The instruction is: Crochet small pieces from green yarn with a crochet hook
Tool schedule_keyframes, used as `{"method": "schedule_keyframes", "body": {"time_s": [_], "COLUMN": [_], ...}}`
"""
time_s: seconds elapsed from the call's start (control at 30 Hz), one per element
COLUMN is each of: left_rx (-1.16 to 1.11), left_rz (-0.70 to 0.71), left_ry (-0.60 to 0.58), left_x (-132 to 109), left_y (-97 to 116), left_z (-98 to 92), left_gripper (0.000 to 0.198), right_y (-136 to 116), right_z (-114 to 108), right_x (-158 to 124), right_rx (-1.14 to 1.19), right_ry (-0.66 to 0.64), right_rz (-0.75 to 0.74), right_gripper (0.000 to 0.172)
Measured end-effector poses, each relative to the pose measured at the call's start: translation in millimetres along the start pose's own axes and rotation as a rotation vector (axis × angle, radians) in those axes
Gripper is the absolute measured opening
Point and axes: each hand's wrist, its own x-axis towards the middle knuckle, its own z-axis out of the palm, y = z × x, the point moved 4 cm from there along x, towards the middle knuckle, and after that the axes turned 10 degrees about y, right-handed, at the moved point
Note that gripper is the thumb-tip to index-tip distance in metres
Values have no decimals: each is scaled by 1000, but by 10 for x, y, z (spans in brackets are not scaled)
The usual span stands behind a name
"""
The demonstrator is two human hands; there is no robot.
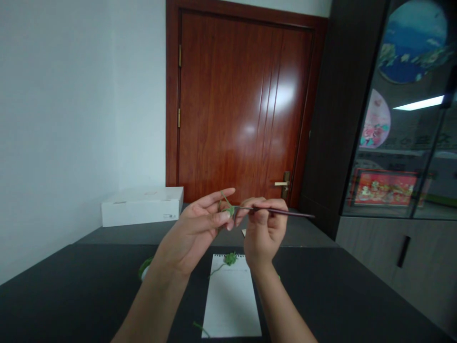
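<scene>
Between the thumb and fingers of my left hand (203, 219) is a small piece of green crochet (230, 210). A strand of green yarn (225, 197) runs from it up over the raised index finger. My right hand (266, 224) grips a crochet hook (285, 211) with a dark handle, held nearly level. Its thin metal shaft points left and meets the crochet piece; the tip is hidden in the yarn. Both hands are raised above the table, close together.
Below the hands, a white notepad (232, 300) lies on the black table (107, 295), with a green crocheted piece (230, 258) at its top edge. Partly behind my left forearm is a green yarn ball (144, 267). A white box (143, 207) stands at the back left.
</scene>
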Motion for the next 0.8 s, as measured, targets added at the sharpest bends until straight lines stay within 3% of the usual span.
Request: {"method": "schedule_keyframes", "body": {"time_s": [0.17,0.23,0.3,0.43,0.53,0.8], "left_rx": [25,68,145,253,270,255], "left_rz": [39,87,160,283,282,261], "left_ry": [-27,14,80,192,226,239], "left_x": [0,0,-3,-24,-29,-11], "left_y": [34,49,74,122,118,107], "left_z": [-16,-18,-21,-21,-24,-73], "left_gripper": [40,38,38,38,38,38], "right_y": [98,146,169,121,94,153], "right_z": [45,72,101,101,71,1], "right_x": [23,5,-13,8,12,36], "right_rx": [159,193,199,61,-27,53], "right_ry": [-29,-59,-83,-71,-44,-37], "right_rz": [456,618,686,440,289,374], "right_gripper": [20,26,27,16,13,22]}}
